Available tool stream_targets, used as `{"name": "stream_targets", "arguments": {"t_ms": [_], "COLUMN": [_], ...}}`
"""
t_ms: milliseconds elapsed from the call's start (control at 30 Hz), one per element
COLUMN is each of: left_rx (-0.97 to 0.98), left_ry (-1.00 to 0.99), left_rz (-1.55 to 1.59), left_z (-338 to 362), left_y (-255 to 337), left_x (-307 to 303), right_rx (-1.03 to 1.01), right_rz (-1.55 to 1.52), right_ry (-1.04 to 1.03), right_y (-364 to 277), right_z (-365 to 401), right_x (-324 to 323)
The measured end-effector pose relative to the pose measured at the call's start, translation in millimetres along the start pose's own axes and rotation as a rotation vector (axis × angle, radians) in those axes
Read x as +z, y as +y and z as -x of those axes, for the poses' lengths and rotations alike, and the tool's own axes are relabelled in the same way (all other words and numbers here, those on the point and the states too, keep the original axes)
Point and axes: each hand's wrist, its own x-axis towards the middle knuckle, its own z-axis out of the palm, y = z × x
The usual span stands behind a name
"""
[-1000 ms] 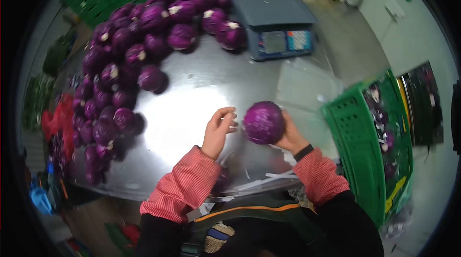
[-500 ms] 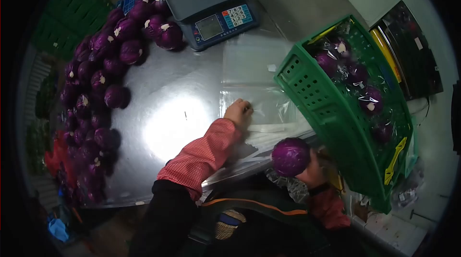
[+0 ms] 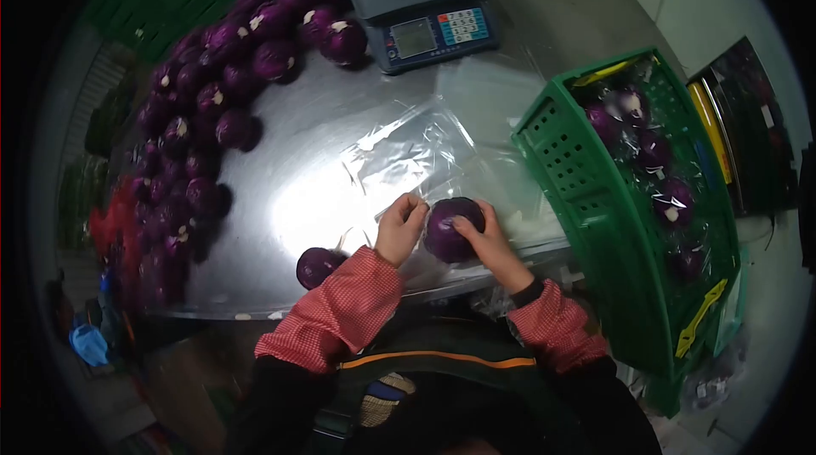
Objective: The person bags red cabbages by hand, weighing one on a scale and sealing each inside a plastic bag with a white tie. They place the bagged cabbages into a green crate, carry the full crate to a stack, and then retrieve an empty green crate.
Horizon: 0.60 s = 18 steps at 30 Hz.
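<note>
— Two hands on one head now?

— Yes. My right hand [image 3: 483, 238] is clasped over the red cabbage [image 3: 450, 230], low in the middle of the frame, on the steel table [image 3: 323, 192] by its near edge. My left hand [image 3: 401, 230] is at the head's left side with its fingers curled. Whether they pinch film or only touch the head I cannot tell.

— What changed?

— Half a second ago the right held the head off the edge, lower right, while the left lay flat on the film. Now the head sits at the near end of the clear bag [image 3: 408, 149], so I judge the bagging has begun.

— Count outward.

— One loose cabbage [image 3: 319, 266] by my left sleeve. One bag spread out. One green crate [image 3: 561, 166] at the right, with about five wrapped heads [image 3: 654, 149] showing. One scale [image 3: 422, 13] at the top. In the upper left, the pile [image 3: 221, 73] holds dozens, too crowded to count.
</note>
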Motion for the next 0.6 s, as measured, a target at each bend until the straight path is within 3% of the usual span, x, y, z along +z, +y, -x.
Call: {"name": "stream_targets", "arguments": {"t_ms": [33,100,167,233,300,400,533,600], "left_rx": [-0.057,0.112,0.201,0.141,0.084,0.384,0.276,0.22], "left_ry": [0.025,0.145,0.209,0.216,0.233,0.239,0.458,0.439], "left_rz": [0.082,-0.057,-0.156,-0.122,-0.078,-0.167,-0.235,-0.147], "left_z": [2.2,4.5,11.2,24.5,33.1,26.4,-2.7,-5.3], "left_y": [0.4,-3.9,-5.4,-13.5,-8.6,-11.1,-11.6,-18.3], "left_x": [1.7,1.2,-9.8,-33.5,-42.4,-28.7,-60.6,-78.0], "right_rx": [0.007,-0.089,-0.098,-0.139,-0.119,-0.175,-0.098,-0.047], "right_rz": [0.159,0.563,0.739,0.901,0.942,1.023,0.961,0.904], "right_ry": [0.039,0.136,0.054,0.039,0.055,0.02,-0.095,-0.073], "right_y": [-13.5,-25.0,-36.6,-51.4,-58.5,-63.7,-71.8,-66.9], "right_z": [2.4,-1.0,-6.5,-9.5,-22.7,-38.3,-43.8,-42.3], "right_x": [14.8,37.5,48.0,58.7,63.6,79.3,81.8,74.2]}}
